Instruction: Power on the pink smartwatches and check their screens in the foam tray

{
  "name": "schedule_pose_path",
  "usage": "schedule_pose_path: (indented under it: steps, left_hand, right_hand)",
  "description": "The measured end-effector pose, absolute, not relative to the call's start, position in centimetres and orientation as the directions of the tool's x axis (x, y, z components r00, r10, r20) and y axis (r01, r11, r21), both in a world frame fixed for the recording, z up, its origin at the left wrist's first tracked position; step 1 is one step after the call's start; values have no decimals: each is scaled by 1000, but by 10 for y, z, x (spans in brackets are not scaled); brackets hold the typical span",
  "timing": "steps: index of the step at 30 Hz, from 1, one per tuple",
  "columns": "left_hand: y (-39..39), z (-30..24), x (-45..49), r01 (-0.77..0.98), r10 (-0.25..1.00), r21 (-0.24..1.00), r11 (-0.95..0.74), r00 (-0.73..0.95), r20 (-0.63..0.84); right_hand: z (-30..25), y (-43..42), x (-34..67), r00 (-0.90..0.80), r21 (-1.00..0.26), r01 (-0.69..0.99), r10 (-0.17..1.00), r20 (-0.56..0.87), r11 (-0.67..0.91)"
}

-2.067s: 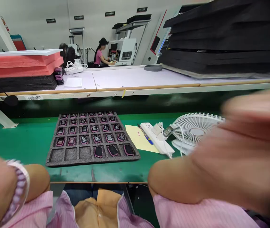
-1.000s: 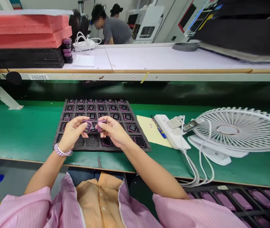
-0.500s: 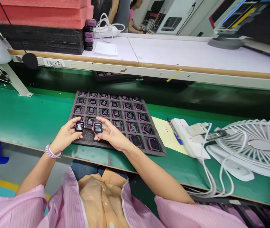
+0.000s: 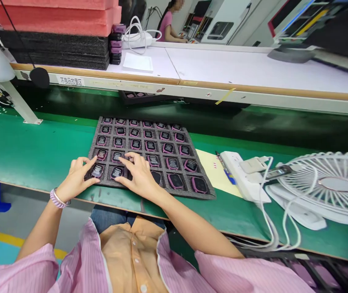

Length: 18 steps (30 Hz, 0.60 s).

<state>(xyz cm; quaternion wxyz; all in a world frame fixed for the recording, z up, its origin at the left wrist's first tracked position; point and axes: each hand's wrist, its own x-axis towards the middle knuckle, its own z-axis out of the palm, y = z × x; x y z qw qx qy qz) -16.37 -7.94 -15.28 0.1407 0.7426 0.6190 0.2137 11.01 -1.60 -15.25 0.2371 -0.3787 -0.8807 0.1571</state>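
Along the tray point(image 4: 209, 195) near left: L hand point(image 4: 78, 177) framing L watch point(image 4: 97, 171), R hand point(image 4: 143, 175) framing R watch point(image 4: 117, 173), grips spread.
Both watches prob. handling light, stiff, slick; best holding by sides.

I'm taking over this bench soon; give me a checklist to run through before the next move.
1. Purple-cased, rounded-square watch at front left and its neighbour in pockets of the dark grey foam tray: ok.
2. Left hand off the first watch: cannot tell; contact unclear.
3. Third pocket of the front row in plain sight: not ok; right hand mostly covers it.
4. Screens lit on the two rightmost front watches: not ok; dark.
5. Long white plastic power strip apart from the tray: ok; pale yellow paper lies between.
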Motion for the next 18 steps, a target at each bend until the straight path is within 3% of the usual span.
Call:
schedule_pose_path:
  steps: [4,7,10,14,16,18]
  left_hand:
    - [-77,-136,-136,853,945,459,-249,111,306]
    - [-69,-128,-82,783,917,510,-357,189,352]
    - [-56,-127,-16,791,925,482,-377,295,240]
    - [-40,-127,48,940,966,223,-259,253,54]
    - [-35,-127,60,959,972,165,-232,232,18]
    - [-33,-127,61,952,972,198,-235,235,25]
  right_hand:
    - [-143,-10,166,-460,-416,635,751,473,651]
    - [-138,-5,212,-379,-348,772,826,418,531]
    - [-134,-9,238,-310,-193,915,923,228,354]
    - [-138,-20,244,-245,-18,969,967,70,246]
    - [-144,-25,243,-263,-45,962,960,95,268]
    - [-150,-28,243,-297,-157,934,941,161,321]
